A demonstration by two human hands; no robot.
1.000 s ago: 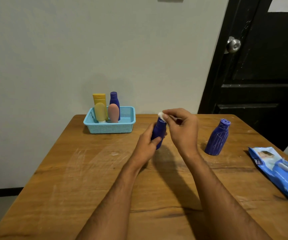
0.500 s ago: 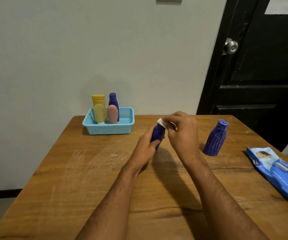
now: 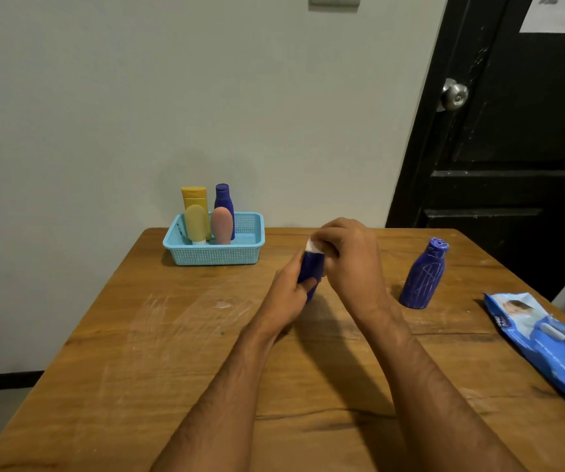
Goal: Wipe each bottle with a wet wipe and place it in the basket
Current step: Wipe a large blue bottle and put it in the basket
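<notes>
The left hand grips a blue bottle roughly upright above the middle of the desk, while the right hand pinches a white wipe against its cap. The basket lies ahead and to the left, nearer the left hand, with four bottles standing in it. A second blue bottle, marked with scribbles, stands on the desk to the right.

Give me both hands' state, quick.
Left hand: grips the blue bottle.
Right hand: pinches the wipe against the bottle's top.
</notes>
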